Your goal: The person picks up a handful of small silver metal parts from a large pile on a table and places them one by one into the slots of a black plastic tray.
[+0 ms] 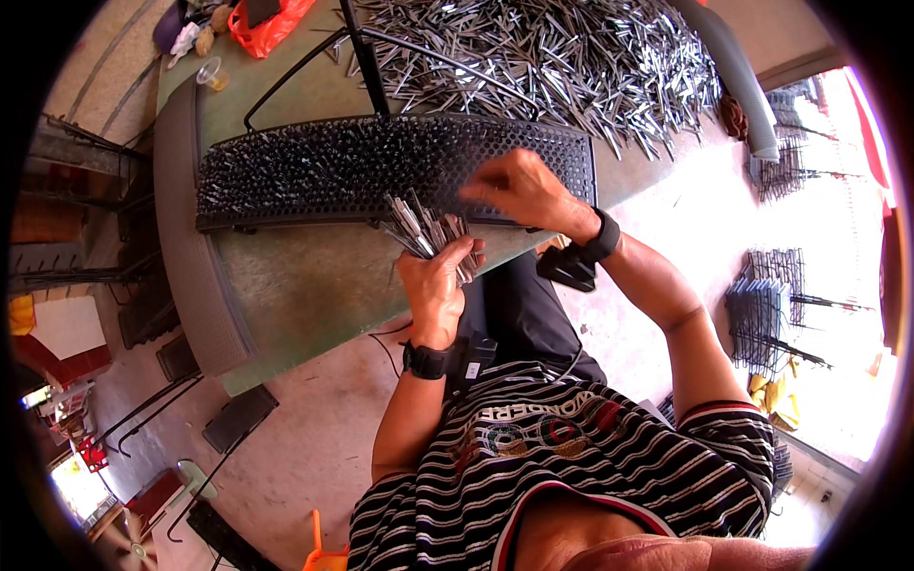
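Note:
My left hand point(435, 281) is closed round a bunch of thin metal strips point(415, 226), their ends fanning out just below the near edge of a long black perforated tray point(562, 162). My right hand point(522, 193) hovers over the right part of that tray, its fingers smeared by motion, so whether they hold a strip does not show. Many short metal pins stand close together in the tray's left and middle parts, while open holes show toward its right end. A large heap of loose metal strips point(543, 67) lies behind the tray.
The tray rests on a greenish table point(286, 285), with a black metal frame point(367, 57) rising behind it. A grey curved panel point(181, 209) lines the table's left side. A plastic cup point(213, 74) and a red bag point(271, 29) sit far left. Racks point(766, 305) stand at right.

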`<state>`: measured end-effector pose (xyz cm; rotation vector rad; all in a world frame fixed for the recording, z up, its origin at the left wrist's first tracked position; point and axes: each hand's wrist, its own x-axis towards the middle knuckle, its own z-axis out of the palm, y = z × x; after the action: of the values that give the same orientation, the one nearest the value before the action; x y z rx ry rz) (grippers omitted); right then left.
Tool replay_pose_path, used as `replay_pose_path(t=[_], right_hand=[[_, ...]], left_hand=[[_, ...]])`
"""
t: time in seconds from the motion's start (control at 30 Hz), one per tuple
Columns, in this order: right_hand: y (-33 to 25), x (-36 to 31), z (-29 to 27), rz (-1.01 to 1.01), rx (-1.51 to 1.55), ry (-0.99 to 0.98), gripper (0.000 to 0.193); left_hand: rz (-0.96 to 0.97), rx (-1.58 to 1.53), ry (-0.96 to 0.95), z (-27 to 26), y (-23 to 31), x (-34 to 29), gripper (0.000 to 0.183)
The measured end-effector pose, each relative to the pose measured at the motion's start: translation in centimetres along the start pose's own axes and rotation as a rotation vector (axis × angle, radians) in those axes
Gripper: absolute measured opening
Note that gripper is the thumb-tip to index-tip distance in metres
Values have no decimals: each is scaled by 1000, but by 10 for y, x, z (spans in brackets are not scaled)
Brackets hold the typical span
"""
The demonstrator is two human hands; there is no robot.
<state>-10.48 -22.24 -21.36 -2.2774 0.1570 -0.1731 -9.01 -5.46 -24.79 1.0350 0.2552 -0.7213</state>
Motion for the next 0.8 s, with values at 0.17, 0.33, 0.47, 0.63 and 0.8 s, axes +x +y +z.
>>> replay_pose_path(t=[0.17, 0.33, 0.47, 0.63, 0.8], right_hand=[[-2, -5, -1, 264, 307, -83, 10], [0, 6, 2, 107, 435, 331, 8], [5, 11, 8, 18, 300, 395, 8], [13, 12, 15, -18, 172, 347, 8], [15, 16, 11, -216, -240, 259, 4]], left_hand=[[-35, -17, -10, 9, 0, 0, 23], [-37, -33, 16, 4, 0, 1, 24], [4, -12, 7, 3, 1, 1, 26], [10, -7, 8, 2, 1, 2, 26], [1, 1, 15, -1, 1, 3, 24]])
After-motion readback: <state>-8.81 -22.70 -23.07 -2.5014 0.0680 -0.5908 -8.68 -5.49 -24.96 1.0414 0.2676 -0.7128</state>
